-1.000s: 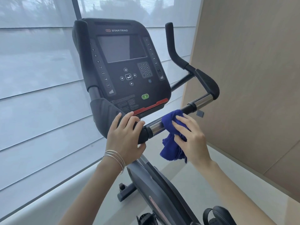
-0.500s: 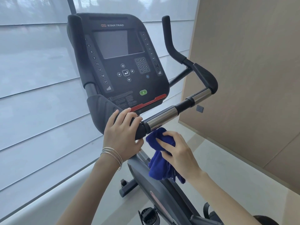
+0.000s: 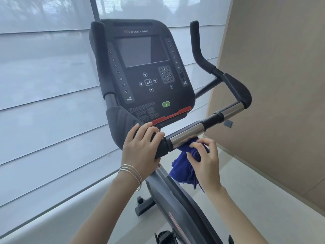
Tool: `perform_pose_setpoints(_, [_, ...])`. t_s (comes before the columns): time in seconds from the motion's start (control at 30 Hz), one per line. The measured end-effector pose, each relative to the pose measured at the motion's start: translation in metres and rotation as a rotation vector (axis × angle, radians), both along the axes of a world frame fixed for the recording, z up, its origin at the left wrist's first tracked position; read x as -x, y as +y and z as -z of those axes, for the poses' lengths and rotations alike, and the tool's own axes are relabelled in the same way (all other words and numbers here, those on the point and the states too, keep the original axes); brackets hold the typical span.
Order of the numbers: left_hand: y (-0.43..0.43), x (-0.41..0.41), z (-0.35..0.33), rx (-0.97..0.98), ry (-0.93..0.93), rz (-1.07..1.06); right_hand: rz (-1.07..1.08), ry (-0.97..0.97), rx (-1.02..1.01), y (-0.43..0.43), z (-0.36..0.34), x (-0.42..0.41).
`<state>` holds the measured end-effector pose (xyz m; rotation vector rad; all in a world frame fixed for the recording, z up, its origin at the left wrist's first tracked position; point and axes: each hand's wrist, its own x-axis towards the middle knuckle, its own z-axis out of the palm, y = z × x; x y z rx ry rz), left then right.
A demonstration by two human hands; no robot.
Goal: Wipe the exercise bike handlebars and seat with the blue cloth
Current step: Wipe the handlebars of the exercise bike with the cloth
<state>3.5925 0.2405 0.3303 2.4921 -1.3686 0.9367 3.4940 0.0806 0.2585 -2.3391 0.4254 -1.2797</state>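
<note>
Pale window blinds [image 3: 44, 85] and tan wall panel [image 3: 281, 85] behind exercise bike [image 3: 168, 199], left hand [image 3: 140, 148] curled over black handlebar grip [image 3: 162, 147] below console [image 3: 146, 71], right hand [image 3: 205, 162] pinching bunched blue cloth [image 3: 182, 166] against underside of chrome bar [image 3: 186, 132].

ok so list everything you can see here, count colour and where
console: one, black, centre, dark screen
green button: one, green, low on the console
handlebar: one, black with silver sections, below and right of the console
blue cloth: one, blue, against the underside of the silver section, the rest hanging
bike body: one, grey, bottom centre
pedal: one, black, bottom edge, partly cut off
blinds: white, covering the window on the left and behind
wall panel: one, beige, right
bracelets: a few, thin, silver, left wrist
left hand: one, grips the black part of the handlebar
right hand: one, holds the blue cloth
</note>
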Motion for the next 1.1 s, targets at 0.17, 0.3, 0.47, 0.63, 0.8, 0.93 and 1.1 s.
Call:
perform_pose_setpoints(0.17, [-0.001, 0.000, 0.001, -0.004, -0.007, -0.013, -0.087, -0.004, 0.091, 0.023, 0.006, -0.006])
perform_pose_setpoints(0.3, [0.000, -0.001, 0.001, -0.027, -0.011, -0.017, -0.113, -0.004, 0.108, 0.020, 0.005, -0.001])
perform_pose_setpoints(0.47, [0.000, 0.001, -0.001, -0.036, 0.032, -0.027, -0.015, -0.017, -0.042, -0.021, -0.006, 0.006])
perform_pose_setpoints(0.63, [0.000, 0.002, -0.002, -0.035, 0.037, -0.034, 0.046, 0.009, -0.043, -0.053, -0.022, 0.016])
perform_pose_setpoints(0.8, [-0.001, 0.001, 0.000, -0.022, 0.034, -0.038, -0.025, 0.023, 0.087, -0.038, -0.034, 0.037])
perform_pose_setpoints(0.93, [-0.002, 0.004, 0.000, 0.001, 0.037, -0.049, -0.045, -0.157, 0.093, -0.023, -0.057, 0.042])
perform_pose_setpoints(1.1, [-0.002, 0.003, 0.002, 0.026, 0.019, -0.048, -0.120, 0.033, 0.128, -0.016, -0.090, 0.012])
